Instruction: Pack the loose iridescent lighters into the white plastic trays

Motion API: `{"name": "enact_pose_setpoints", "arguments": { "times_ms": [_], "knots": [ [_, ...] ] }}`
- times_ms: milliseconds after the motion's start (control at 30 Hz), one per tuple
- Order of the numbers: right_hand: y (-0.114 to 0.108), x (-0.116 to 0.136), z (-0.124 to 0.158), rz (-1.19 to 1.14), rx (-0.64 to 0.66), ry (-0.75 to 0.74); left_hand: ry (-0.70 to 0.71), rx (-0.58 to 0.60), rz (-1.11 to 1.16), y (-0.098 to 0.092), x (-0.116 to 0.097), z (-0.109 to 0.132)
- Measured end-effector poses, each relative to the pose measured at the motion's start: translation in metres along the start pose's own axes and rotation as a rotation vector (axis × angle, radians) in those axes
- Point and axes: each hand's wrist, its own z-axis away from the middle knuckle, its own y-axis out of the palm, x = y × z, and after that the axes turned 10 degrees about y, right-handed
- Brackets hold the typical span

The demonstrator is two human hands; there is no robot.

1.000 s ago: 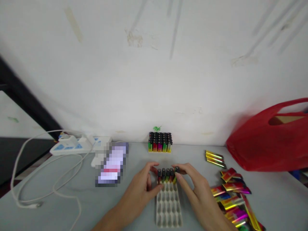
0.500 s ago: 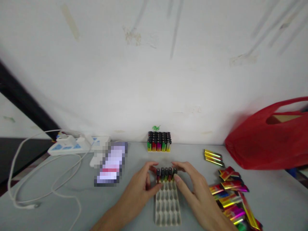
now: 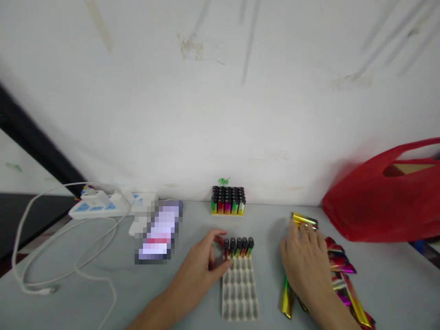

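Note:
A pale tray [image 3: 239, 293] with rows of slots stands in front of me. Its far row carries several black-topped lighters [image 3: 239, 247]. My left hand [image 3: 206, 261] curls around the tray's far left corner, thumb in front of the end lighter and forefinger behind it. Off to the right, my right hand [image 3: 304, 256] lies palm down over a pile of shiny metallic sleeves [image 3: 355, 298]. Its fingertips are hidden among them, so a grip cannot be made out. Beneath that hand, a green and gold sleeve [image 3: 287, 300] sticks out toward me.
A full block of coloured lighters [image 3: 228, 201] stands against the wall. On the left lie a phone [image 3: 160, 233], a power strip [image 3: 103, 208] and a looped white cable [image 3: 77, 270]. A red bag [image 3: 371, 206] sits at the back right.
My right hand has left the right end of the lighter row and moved right, over the metallic sleeves. My left hand has stayed at the tray.

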Motion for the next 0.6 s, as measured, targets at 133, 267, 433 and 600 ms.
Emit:
{"name": "enact_pose_setpoints", "arguments": {
  "times_ms": [133,267,433,600],
  "knots": [
    [0.001,0.007,0.005,-0.078,-0.016,-0.080,-0.003,0.002,-0.014,-0.001,-0.002,0.000],
    [0.006,0.013,0.006,-0.252,0.022,-0.222,0.002,0.007,-0.011,0.000,-0.002,0.000],
    [0.015,0.017,0.007,-0.384,0.094,-0.265,0.007,0.005,-0.004,0.000,0.000,-0.001],
    [-0.005,0.018,0.004,-0.764,0.316,-0.178,-0.007,0.006,0.001,-0.001,-0.002,-0.001]
  ]
}}
